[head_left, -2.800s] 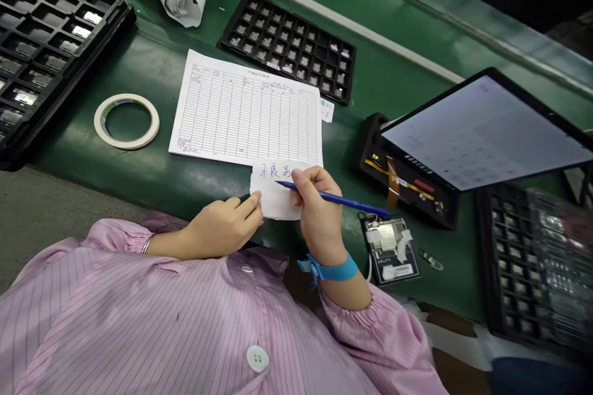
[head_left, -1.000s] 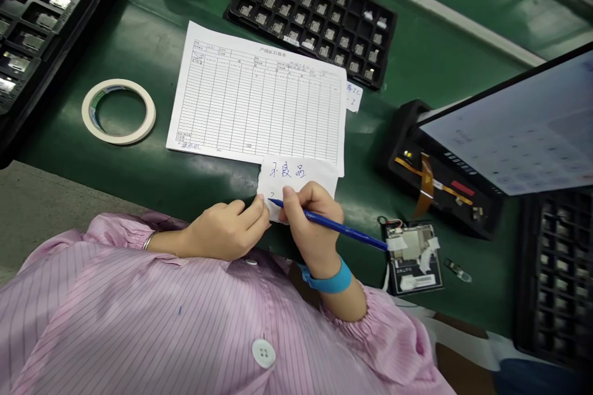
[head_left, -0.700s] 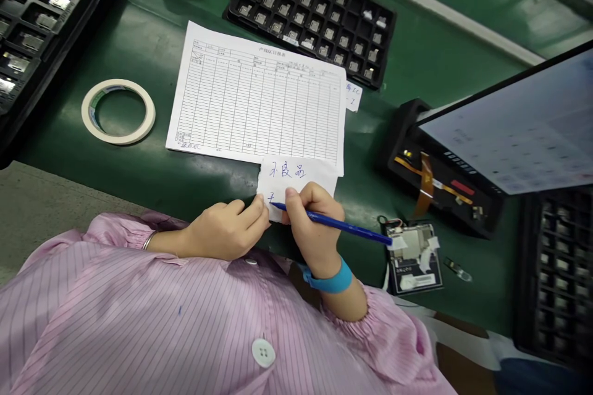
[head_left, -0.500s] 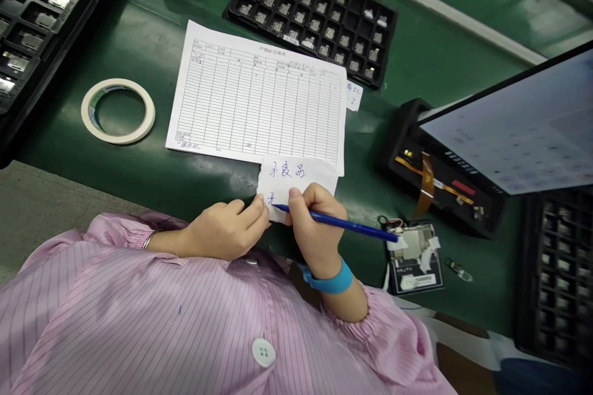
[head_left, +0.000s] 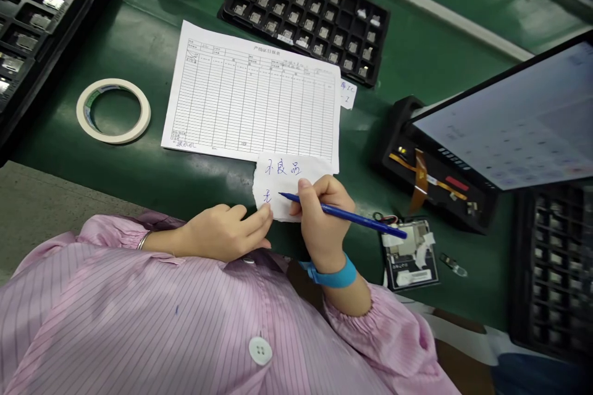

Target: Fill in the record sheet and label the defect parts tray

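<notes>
Between my fingers and thumb, my right hand (head_left: pixel 325 222) grips a blue pen (head_left: pixel 356 218), its tip just over a small torn white paper (head_left: pixel 296 180). Blue handwritten characters run across the top of that paper, and one more stands lower left. My left hand (head_left: pixel 227 231) rests at the paper's lower left edge, fingertips touching it, fingers loosely bent and somewhat apart, palm down. Under the small paper's top edge lies a printed form sheet (head_left: pixel 254 99) with a large grid.
A roll of tape (head_left: pixel 113 111) lies at left. Black trays of small metal parts stand at upper left (head_left: pixel 28 31), top middle (head_left: pixel 306 12) and far right (head_left: pixel 551 271). At right are a tilted screen (head_left: pixel 519 117), a black fixture (head_left: pixel 393 148) and a small circuit device (head_left: pixel 410 253).
The pen and my right hand have shifted slightly right, off the lower character, which now has more strokes. The fingers of my left hand have spread a little.
</notes>
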The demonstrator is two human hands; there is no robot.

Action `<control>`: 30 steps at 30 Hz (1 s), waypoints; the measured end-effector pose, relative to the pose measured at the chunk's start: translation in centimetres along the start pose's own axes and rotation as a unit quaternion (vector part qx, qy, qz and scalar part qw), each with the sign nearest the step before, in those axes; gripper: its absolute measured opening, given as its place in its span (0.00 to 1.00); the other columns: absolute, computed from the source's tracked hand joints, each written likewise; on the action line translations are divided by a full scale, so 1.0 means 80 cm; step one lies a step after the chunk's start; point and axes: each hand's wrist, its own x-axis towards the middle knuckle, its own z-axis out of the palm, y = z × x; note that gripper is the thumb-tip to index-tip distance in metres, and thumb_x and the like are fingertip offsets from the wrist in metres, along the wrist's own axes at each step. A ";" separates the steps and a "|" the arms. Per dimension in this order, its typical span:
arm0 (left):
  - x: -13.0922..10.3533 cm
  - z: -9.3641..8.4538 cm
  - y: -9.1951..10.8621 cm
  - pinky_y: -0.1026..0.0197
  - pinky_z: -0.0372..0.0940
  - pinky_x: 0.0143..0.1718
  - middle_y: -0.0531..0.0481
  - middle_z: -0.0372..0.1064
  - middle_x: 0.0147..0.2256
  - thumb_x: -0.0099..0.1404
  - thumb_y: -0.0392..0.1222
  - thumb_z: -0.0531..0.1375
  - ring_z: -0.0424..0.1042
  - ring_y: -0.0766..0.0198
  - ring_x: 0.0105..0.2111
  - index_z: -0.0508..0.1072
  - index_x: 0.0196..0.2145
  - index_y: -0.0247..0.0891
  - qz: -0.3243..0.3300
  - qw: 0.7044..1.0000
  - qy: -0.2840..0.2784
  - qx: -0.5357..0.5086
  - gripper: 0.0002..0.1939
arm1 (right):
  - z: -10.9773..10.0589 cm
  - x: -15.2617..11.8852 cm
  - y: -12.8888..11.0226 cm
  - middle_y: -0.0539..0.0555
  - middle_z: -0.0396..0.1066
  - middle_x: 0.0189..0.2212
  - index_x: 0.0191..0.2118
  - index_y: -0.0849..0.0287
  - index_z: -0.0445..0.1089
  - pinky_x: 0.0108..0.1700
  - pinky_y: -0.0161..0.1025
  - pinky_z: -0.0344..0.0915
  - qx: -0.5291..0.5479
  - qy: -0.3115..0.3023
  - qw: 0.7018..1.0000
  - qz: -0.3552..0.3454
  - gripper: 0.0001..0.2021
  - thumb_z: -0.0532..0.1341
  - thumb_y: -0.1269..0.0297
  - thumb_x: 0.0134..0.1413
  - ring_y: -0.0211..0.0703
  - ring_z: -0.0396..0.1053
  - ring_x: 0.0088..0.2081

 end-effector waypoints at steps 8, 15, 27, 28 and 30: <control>0.001 0.001 0.001 0.66 0.53 0.14 0.46 0.73 0.46 0.67 0.52 0.55 0.58 0.71 0.21 0.75 0.41 0.32 0.001 1.000 0.016 0.004 0.19 | -0.005 -0.003 0.001 0.44 0.62 0.13 0.19 0.56 0.57 0.22 0.37 0.59 -0.017 -0.014 1.000 -0.010 0.17 0.60 0.63 0.58 0.34 0.60 0.16; 0.000 0.002 0.002 0.65 0.53 0.15 0.46 0.72 0.47 0.67 0.52 0.55 0.59 0.70 0.21 0.75 0.41 0.33 -0.003 1.000 -0.001 -0.001 0.19 | -0.003 -0.004 0.001 0.44 0.64 0.14 0.21 0.56 0.57 0.24 0.36 0.60 -0.032 -0.029 0.999 -0.005 0.16 0.60 0.64 0.58 0.35 0.62 0.17; -0.002 0.003 0.002 0.65 0.54 0.16 0.44 0.71 0.49 0.68 0.51 0.55 0.59 0.70 0.21 0.74 0.42 0.33 0.000 1.000 -0.008 0.002 0.18 | -0.009 -0.006 0.000 0.44 0.59 0.11 0.17 0.55 0.54 0.20 0.36 0.56 -0.023 -0.045 0.999 -0.012 0.19 0.59 0.66 0.56 0.34 0.57 0.15; -0.002 0.002 0.002 0.65 0.54 0.15 0.45 0.71 0.48 0.68 0.51 0.55 0.59 0.70 0.21 0.75 0.42 0.33 0.001 1.000 -0.008 0.003 0.18 | -0.011 -0.005 0.001 0.44 0.60 0.11 0.17 0.55 0.54 0.20 0.36 0.57 -0.006 -0.026 1.000 0.000 0.19 0.59 0.66 0.57 0.34 0.58 0.15; -0.001 0.000 0.001 0.66 0.54 0.15 0.45 0.72 0.48 0.68 0.51 0.55 0.59 0.70 0.21 0.75 0.42 0.33 0.001 1.000 -0.008 0.001 0.18 | -0.014 -0.002 0.003 0.44 0.61 0.11 0.19 0.55 0.55 0.20 0.36 0.58 0.026 -0.005 0.999 0.030 0.18 0.59 0.65 0.57 0.35 0.59 0.15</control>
